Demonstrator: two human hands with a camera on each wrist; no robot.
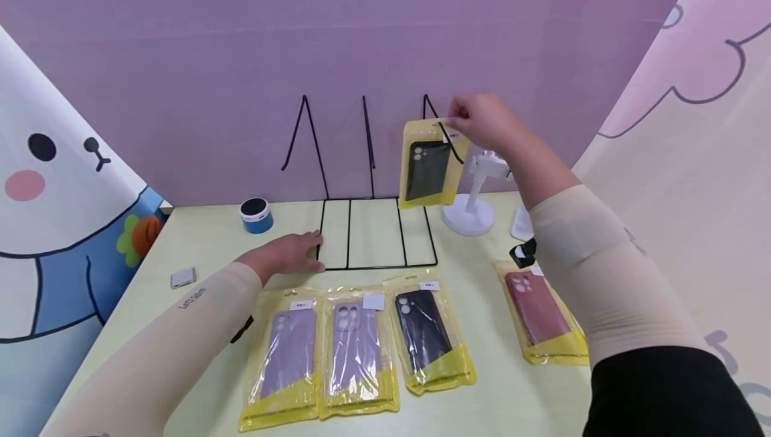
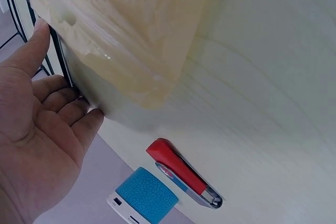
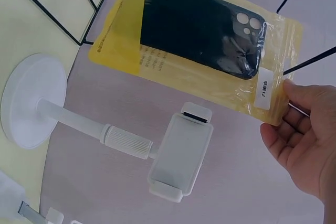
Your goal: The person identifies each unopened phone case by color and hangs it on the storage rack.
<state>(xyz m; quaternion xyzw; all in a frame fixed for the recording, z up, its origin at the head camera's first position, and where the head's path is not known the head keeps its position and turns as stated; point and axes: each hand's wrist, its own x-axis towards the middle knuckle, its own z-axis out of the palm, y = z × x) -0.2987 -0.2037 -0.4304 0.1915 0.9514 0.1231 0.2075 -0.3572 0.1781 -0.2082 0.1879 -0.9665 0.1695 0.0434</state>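
Observation:
My right hand pinches the top edge of a yellow-clear bag holding a black phone case, raised at the right hook of a black wire display rack. The hook's tip shows in front of the bag, while the rest runs up behind it. In the right wrist view, the thumb and fingers grip the bag's corner beside its white label. My left hand holds the rack's left base, thumb at the front corner and bent fingers along the side wire.
In front of the rack lie bagged phone cases, two purple and one black; a red one lies right. A white phone stand is behind the right arm. Left are a blue speaker and red stapler.

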